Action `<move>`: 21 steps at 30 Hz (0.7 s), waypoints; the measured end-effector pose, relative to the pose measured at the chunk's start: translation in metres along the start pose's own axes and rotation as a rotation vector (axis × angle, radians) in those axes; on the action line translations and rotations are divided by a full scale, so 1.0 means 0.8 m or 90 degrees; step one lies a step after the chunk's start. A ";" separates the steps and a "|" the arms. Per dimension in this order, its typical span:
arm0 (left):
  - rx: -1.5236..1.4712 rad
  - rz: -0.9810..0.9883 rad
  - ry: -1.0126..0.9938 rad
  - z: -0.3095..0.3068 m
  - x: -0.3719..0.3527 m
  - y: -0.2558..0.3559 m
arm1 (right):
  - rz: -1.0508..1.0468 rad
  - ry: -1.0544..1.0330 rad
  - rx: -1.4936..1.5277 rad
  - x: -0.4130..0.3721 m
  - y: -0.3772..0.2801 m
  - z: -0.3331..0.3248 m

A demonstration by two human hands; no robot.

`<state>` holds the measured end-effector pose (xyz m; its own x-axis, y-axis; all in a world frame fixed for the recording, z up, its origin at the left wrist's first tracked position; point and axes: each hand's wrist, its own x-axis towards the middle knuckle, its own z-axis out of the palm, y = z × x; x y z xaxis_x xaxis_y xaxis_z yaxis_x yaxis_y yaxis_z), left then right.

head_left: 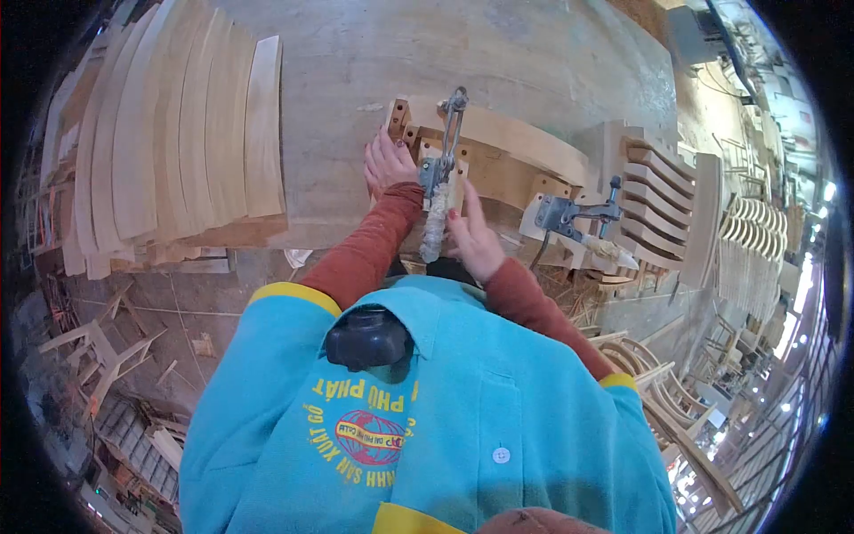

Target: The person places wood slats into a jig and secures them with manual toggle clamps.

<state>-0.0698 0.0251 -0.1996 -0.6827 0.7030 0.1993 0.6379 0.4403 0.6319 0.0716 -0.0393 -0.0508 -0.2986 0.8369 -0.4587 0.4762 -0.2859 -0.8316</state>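
My left hand [389,165] is wrapped over a wooden piece at the left end of a wooden jig, its fingertips by a drilled block [398,116]. My right hand [476,238] has its fingers stretched out and apart, close to the right of a toggle clamp [438,169]. That clamp's handle [434,233] is wrapped in pale, worn material and points towards my body. A curved wooden piece [520,138] runs along the far side of the jig to the right. A second toggle clamp [569,214] sits at the jig's right end. My left thumb is hidden.
Many curved wooden slats [169,133] are stacked on the left of the table [356,53]. Slotted curved parts [658,200] stand at the right, with more curved pieces [752,249] beyond. Wooden frames [102,356] lie on the floor at left.
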 end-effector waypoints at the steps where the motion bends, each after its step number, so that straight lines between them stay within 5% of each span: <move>1: 0.017 -0.013 -0.018 -0.002 -0.001 0.002 | -0.022 0.024 -0.036 0.012 0.010 0.014; 5: 0.058 -0.070 -0.054 -0.001 -0.002 0.016 | 0.100 0.019 0.082 0.040 0.053 0.056; 8: 0.118 -0.039 -0.018 0.004 -0.007 0.018 | 0.003 0.143 -0.049 0.037 0.040 0.064; 11: 0.079 -0.062 -0.067 -0.005 -0.010 0.027 | 0.316 0.040 0.304 0.030 -0.004 0.062; 14: 0.110 -0.067 -0.100 -0.007 -0.001 0.028 | 0.280 0.058 0.296 0.020 -0.017 0.065; 17: 0.202 -0.062 -0.141 -0.004 -0.007 0.027 | 0.478 -0.047 0.451 -0.011 -0.108 0.007; 21: 0.184 -0.094 -0.129 0.007 -0.008 0.017 | 0.323 -0.261 0.461 -0.004 -0.130 -0.052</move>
<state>-0.0544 0.0297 -0.1967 -0.7094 0.7032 -0.0483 0.6315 0.6645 0.3997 0.0572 0.0071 0.0498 -0.5279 0.3476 -0.7750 0.0448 -0.8998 -0.4341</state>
